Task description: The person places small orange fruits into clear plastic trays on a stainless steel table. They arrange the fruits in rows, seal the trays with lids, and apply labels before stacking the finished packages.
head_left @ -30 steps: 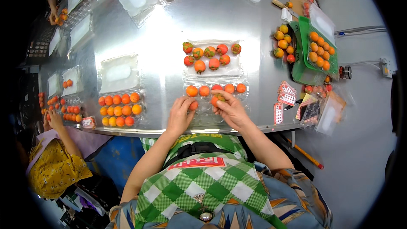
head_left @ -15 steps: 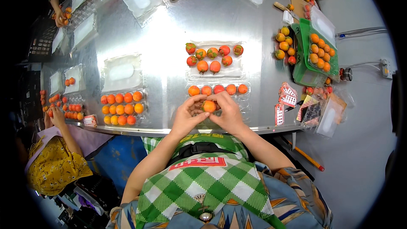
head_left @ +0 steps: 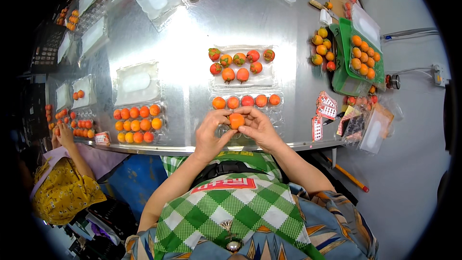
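Observation:
Between my two hands an orange persimmon (head_left: 236, 121) is held over the near edge of the table. The fingers of my left hand (head_left: 211, 132) curl round its left side, and those of my right hand (head_left: 260, 131) close on its right. Just beneath is a clear plastic tray (head_left: 276, 116) with moulded cups; a row of persimmons (head_left: 247, 100) fills its far side. My hands hide part of the cups. Beyond it, several persimmons with green leafy tops (head_left: 239, 58) lie on the tray's flat lid (head_left: 267, 81).
To the left stands a filled tray of persimmons (head_left: 145, 124) with its lid (head_left: 137, 84) behind. At right are loose persimmons (head_left: 317, 59), a green crate (head_left: 342, 79), label sheets (head_left: 327, 106) and a knife (head_left: 317, 5). A co-worker's hand (head_left: 63, 137) handles fruit at far left.
The persimmon has been turned in my fingers and shows a smoother, deeper orange side. My hands stay in nearly the same place. At the upper left, another person's hand has drawn back from some fruit.

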Tool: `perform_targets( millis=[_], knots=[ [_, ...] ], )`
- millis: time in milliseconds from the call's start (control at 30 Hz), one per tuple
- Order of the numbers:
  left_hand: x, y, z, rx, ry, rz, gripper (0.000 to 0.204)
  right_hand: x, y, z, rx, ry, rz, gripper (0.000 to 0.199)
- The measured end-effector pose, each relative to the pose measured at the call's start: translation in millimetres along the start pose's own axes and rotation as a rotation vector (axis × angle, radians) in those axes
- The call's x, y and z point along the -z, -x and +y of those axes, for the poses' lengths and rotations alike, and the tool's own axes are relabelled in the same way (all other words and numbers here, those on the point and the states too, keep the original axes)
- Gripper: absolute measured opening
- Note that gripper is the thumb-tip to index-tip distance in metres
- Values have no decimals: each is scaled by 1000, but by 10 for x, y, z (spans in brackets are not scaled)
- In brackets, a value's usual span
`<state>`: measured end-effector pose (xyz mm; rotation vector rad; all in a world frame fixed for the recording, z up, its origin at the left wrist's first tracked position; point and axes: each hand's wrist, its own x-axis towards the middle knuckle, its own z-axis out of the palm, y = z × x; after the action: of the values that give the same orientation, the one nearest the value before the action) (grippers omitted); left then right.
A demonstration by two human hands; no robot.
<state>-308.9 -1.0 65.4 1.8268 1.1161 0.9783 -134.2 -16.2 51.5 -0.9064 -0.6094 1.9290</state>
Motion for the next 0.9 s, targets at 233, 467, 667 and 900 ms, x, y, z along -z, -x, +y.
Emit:
perform_targets(
  millis=[233, 467, 667, 900],
  knots=[
    [-25, 46, -176, 416, 324, 202, 42, 219, -83, 44, 142, 886, 149, 38],
    [63, 120, -472, 525, 224, 216, 40, 119, -180, 226, 480, 1502, 161, 33],
    [33, -130, -579, 530, 166, 190, 39, 189, -283, 267, 570, 1510, 167, 25],
    [-33, -766, -841, 457, -309, 101, 44, 444, -789, -248, 629, 1550, 436, 37]
  ],
)
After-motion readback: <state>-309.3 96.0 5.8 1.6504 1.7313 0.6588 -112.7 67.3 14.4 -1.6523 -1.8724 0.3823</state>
